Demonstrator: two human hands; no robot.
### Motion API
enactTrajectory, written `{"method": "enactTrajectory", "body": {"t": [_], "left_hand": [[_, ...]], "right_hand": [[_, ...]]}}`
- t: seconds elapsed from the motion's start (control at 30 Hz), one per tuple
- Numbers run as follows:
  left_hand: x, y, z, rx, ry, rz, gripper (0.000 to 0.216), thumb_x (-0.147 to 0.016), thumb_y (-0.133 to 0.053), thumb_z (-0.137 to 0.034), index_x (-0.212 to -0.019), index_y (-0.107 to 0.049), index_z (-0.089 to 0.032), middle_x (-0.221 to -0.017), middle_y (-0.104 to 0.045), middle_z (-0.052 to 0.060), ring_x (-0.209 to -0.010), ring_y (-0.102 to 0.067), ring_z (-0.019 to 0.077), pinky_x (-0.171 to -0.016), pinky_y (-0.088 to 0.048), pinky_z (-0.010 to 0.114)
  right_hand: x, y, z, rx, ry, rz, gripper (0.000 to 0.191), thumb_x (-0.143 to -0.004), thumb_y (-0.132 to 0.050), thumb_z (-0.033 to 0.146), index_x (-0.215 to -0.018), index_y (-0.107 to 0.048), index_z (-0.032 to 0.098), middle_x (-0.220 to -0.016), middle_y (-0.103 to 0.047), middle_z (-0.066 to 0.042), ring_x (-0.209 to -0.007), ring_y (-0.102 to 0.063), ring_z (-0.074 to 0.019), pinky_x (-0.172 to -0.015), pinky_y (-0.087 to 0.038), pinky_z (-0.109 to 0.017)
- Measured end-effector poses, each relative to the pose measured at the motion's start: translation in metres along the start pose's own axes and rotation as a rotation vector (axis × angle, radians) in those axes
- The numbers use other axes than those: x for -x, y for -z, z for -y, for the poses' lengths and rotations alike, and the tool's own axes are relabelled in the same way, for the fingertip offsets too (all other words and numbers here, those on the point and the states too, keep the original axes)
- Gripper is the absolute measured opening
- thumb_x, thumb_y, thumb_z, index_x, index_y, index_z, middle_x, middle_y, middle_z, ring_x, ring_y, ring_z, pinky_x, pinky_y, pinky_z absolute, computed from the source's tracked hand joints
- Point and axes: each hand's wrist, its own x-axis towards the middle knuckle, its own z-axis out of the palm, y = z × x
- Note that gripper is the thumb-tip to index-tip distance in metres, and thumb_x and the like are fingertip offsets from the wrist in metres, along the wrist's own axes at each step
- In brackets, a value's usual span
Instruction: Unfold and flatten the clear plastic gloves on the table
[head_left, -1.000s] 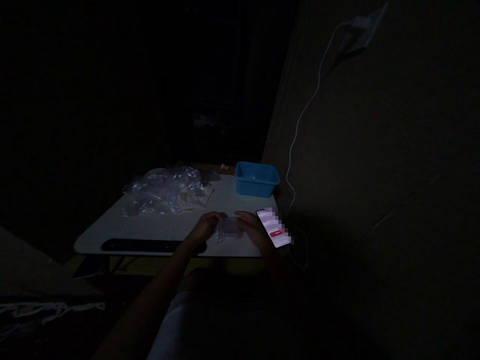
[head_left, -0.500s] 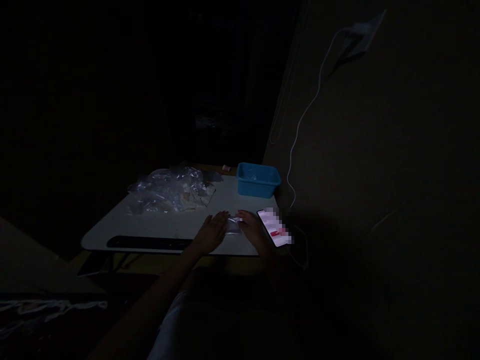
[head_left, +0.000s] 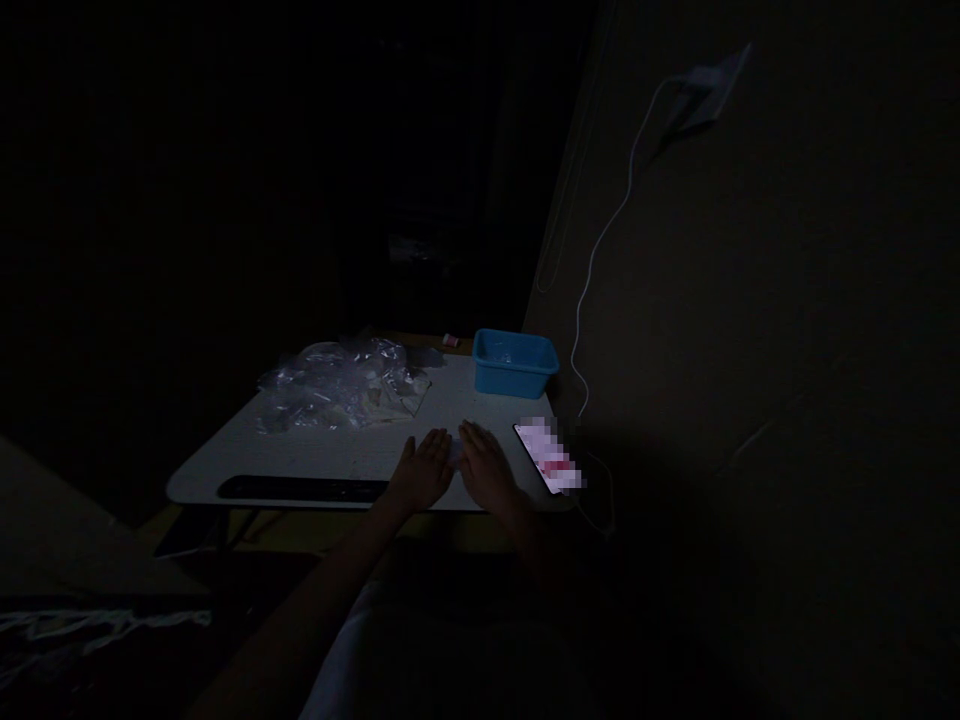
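The room is very dark. My left hand (head_left: 424,468) and my right hand (head_left: 485,463) lie flat side by side on the near edge of a small white table (head_left: 337,455), fingers stretched out. Between and under them shows a sliver of a small clear plastic bag (head_left: 454,451), mostly hidden by the palms. A lit phone (head_left: 549,456) lies just right of my right hand.
A heap of clear plastic bags (head_left: 341,385) sits at the table's back left. A blue plastic tub (head_left: 514,362) stands at the back right. A white cable (head_left: 600,250) runs down the wall on the right. A dark strip (head_left: 300,488) lies along the table's front edge.
The hands held the small clear bag up between their fingers; now both have flattened down onto it on the table, side by side.
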Motion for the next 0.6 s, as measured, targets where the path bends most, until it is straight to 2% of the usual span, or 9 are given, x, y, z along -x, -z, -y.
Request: {"method": "enactTrajectory", "body": {"t": [0.13,0.23,0.6], "left_hand": [[0.0,0.0,0.001,-0.007,0.0,0.039,0.052,-0.083,-0.031,-0.028,-0.133,-0.03,-0.013,-0.14,-0.029,0.013,-0.13,-0.022,0.0255,-0.101,-0.02,0.05],[0.0,-0.001,0.001,0.003,-0.005,0.055,0.053,-0.082,-0.031,-0.026,-0.133,-0.03,-0.012,-0.14,-0.027,0.014,-0.13,-0.021,0.0268,-0.1,-0.02,0.052],[0.001,0.002,0.0,0.011,-0.016,0.053,0.052,-0.082,-0.03,-0.025,-0.133,-0.032,-0.012,-0.14,-0.029,0.015,-0.13,-0.02,0.0278,-0.1,-0.019,0.054]], "right_hand": [[0.003,0.002,0.016,0.122,0.019,0.11,0.053,-0.09,-0.023,0.038,-0.134,-0.028,0.009,-0.141,-0.025,-0.012,-0.131,-0.017,-0.0212,-0.107,-0.006,-0.047],[0.003,0.002,0.019,0.145,-0.005,0.184,0.056,-0.09,-0.017,0.042,-0.134,-0.028,0.009,-0.141,-0.025,-0.013,-0.132,-0.015,-0.0204,-0.106,0.0,-0.048],[0.003,-0.002,0.018,0.145,-0.051,0.238,0.058,-0.09,-0.015,0.045,-0.133,-0.031,0.009,-0.139,-0.029,-0.014,-0.131,-0.018,-0.0215,-0.105,-0.001,-0.048]]}}
